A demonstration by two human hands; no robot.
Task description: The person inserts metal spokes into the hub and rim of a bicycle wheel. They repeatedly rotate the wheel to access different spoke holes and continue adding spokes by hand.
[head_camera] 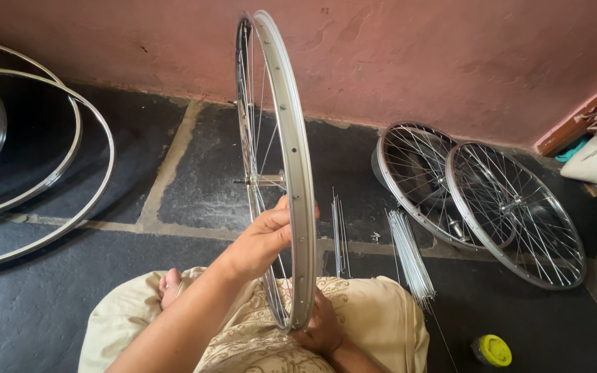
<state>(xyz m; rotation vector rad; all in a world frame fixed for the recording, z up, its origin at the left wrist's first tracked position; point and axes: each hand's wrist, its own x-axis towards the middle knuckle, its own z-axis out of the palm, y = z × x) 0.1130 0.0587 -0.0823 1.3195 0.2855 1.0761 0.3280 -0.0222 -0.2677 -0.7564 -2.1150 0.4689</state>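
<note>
Judging by the loose spokes (409, 255) on the floor, lacing is under way: the left hand (264, 238) grips the upright wheel (291, 138) on the lap, the right hand (320, 328) clasps its bottom, and threading another spoke looks next.

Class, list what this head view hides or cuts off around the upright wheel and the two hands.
- Right hand: fingers hidden behind the upright wheel rim.
- Left hand: fingertips hidden by the rim.
- Bare rims: cut off by the left edge.
- Yellow-lidded jar: contents hidden by its lid.
</note>
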